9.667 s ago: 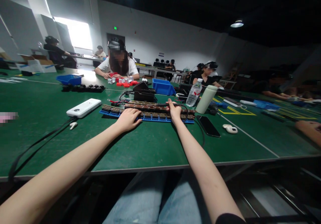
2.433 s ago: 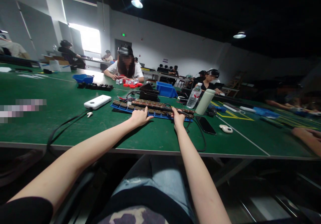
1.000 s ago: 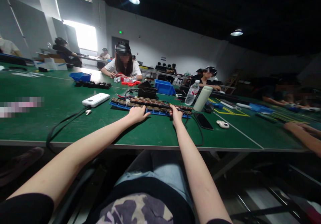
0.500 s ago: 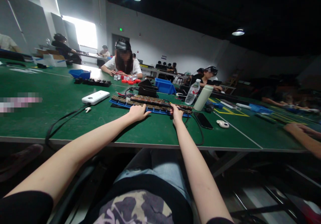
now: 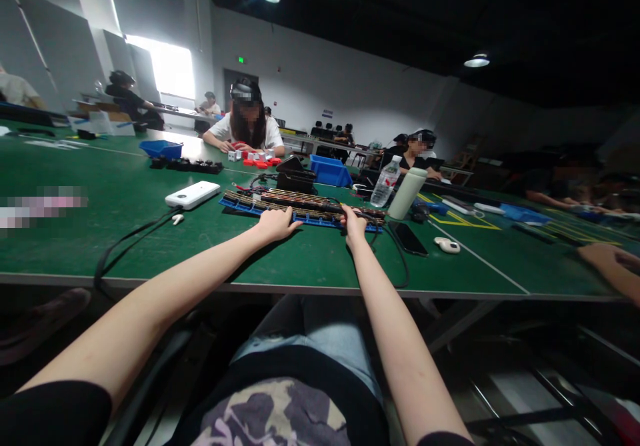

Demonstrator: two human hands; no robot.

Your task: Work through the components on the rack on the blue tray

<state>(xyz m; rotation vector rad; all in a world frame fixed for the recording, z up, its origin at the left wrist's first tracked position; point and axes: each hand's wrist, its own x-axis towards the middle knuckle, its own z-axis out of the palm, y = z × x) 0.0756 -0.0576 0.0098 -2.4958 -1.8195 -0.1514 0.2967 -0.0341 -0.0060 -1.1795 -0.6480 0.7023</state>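
A long blue rack point(image 5: 235, 204) with rows of copper-coloured strips lies across the green table point(image 5: 280, 266) in front of me. My left hand point(image 5: 275, 224) rests on its front edge, thumb stretched out to the right and the other fingers bent over the strips. Near the rack's right part, my right hand point(image 5: 354, 225) is closed around a dark, slim tool point(image 5: 340, 210), from which a black cable seems to run. The tool's tip is too small to make out.
A white power bank point(image 5: 193, 195) and an earbud lie left. A blue bin point(image 5: 330, 171) stands behind. Rightward are a water bottle point(image 5: 385, 183), a green flask point(image 5: 407, 194), a phone point(image 5: 409, 238) and an earbud case point(image 5: 447, 245). A person point(image 5: 247, 123) sits opposite.
The view has shifted very slightly. Both hands keep their places on the rack. At the right edge, another person's hands have moved a little.
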